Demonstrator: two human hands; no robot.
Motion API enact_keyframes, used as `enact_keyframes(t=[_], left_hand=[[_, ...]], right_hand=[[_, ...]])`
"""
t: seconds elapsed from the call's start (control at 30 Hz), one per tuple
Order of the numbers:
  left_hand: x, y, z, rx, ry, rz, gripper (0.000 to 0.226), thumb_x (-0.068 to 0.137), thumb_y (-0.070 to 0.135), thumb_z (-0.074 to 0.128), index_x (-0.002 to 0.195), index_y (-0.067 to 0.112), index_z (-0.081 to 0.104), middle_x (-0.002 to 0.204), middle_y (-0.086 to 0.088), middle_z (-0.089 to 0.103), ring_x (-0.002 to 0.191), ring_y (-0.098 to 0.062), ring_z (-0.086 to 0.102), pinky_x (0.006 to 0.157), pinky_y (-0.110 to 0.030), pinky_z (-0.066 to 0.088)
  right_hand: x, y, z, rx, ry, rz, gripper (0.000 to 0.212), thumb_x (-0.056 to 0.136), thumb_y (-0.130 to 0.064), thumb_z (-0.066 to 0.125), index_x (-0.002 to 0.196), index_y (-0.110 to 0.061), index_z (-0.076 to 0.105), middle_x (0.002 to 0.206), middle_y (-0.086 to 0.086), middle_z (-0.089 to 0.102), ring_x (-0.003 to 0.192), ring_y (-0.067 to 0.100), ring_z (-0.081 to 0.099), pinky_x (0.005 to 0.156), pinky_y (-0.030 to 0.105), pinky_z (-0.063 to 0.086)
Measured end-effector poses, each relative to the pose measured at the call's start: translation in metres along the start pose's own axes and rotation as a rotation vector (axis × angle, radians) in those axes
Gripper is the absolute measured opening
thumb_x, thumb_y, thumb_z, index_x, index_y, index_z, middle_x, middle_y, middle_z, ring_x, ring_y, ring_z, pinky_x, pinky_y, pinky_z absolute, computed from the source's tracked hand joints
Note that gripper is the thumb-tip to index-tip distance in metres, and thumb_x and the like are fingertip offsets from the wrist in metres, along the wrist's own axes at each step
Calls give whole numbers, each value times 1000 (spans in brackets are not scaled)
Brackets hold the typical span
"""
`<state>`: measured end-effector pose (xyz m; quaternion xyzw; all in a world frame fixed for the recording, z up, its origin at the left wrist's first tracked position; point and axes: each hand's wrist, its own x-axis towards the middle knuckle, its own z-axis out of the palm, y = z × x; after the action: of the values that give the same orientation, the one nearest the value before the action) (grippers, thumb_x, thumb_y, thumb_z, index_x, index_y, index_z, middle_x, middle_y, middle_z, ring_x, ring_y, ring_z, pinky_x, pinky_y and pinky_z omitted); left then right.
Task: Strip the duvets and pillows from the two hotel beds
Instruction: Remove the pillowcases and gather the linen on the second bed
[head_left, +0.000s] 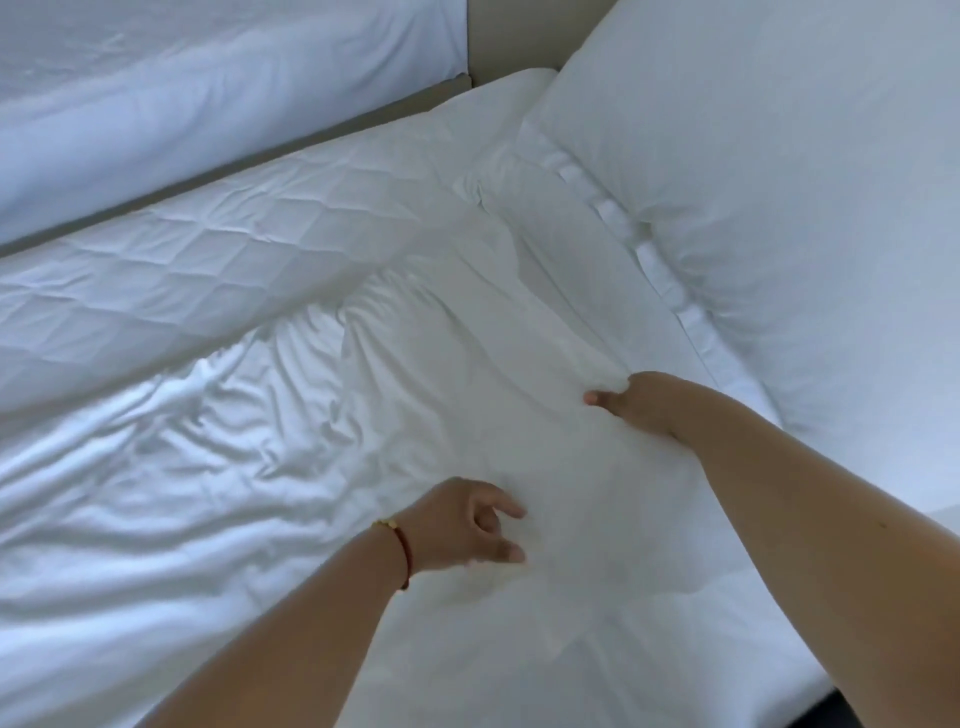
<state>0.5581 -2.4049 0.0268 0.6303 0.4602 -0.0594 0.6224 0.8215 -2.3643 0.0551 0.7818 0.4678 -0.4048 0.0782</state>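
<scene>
From the head camera, both bare forearms reach forward and down over the near bed (156, 249), whose quilted mattress pad shows along its far side.

The right arm comes in from the lower right edge, stretched long and nearly straight toward the middle of the bed. The right hand (631, 402) is turned with its back toward the camera, and its fingers are buried in a bunched ridge of the white duvet (234, 467); only the thumb tip shows, pressed against the cloth. It grips that fold of the duvet just beside the lower edge of the pillow (779, 182). Creases in the fabric fan out from this hand toward the far side of the bed.

The left arm rises from the bottom edge, bent slightly inward, with a thin red cord bracelet (402, 553) around the wrist. The left hand (462, 525) hovers just over or lightly on the duvet, nearer the camera than the right hand; its fingers are spread and loosely curled, closed on nothing.

The duvet lies rumpled across the near half of the bed, pulled back from the quilted pad. The pillow lies at the head of the bed on the right, its flap edge facing the hands. A second bed (182, 93), covered in white, lies beyond a narrow gap at upper left.
</scene>
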Motion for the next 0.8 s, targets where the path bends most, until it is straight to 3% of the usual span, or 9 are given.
enact_keyframes(t=[0.1,0.17,0.3,0.43,0.5,0.67,0.73,0.8], left_hand=[[16,29,-48,-112,400,43,22,83,35,72,96,18,68,76,0,64,64,-11,60,56,-22,50],[31,48,-80,-145,640,64,24,86,40,68,85,15,65,77,-1,64,66,-13,61,57,-25,51],[78,83,-141,-35,824,-19,44,91,47,54,77,6,61,81,-14,67,78,-31,68,75,-40,56],[128,114,-178,223,869,-207,66,90,57,44,107,-5,59,100,-22,66,87,-37,65,55,-31,44],[151,126,-189,299,851,-279,61,92,58,41,106,2,57,100,-16,65,81,-33,63,68,-34,49],[208,127,-205,357,758,-460,58,89,63,42,96,9,61,68,-7,58,73,-26,60,89,-35,50],[219,121,-204,369,594,-498,47,94,44,52,119,6,61,78,-10,57,70,-25,53,75,-25,48],[225,125,-205,459,489,-465,45,98,25,51,133,-2,50,115,-19,61,92,-30,57,59,-21,40]], right_hand=[[3,1,6,22,6,-46,66,85,-64,52,116,-6,52,109,9,59,98,27,57,79,32,39],[0,-8,8,58,83,-112,60,84,-67,50,113,-15,45,105,6,58,90,25,55,74,34,42],[-10,-18,18,58,176,-190,52,91,-68,25,111,-22,38,82,-1,56,79,23,54,66,34,40],[-5,-22,22,13,105,-208,44,96,-61,18,80,-25,38,73,-4,50,79,20,53,67,33,40],[1,-22,26,47,68,-229,45,96,-61,21,71,-26,34,72,-5,48,78,18,51,67,32,38],[9,-9,49,171,12,-239,46,94,-62,24,71,-23,34,72,-4,49,76,18,52,66,30,38],[11,-4,56,201,-25,-227,48,94,-64,24,71,-23,34,70,-5,49,73,16,51,64,29,37],[10,-1,56,214,-52,-206,48,94,-63,25,71,-23,34,69,-5,48,71,14,50,62,27,36]])
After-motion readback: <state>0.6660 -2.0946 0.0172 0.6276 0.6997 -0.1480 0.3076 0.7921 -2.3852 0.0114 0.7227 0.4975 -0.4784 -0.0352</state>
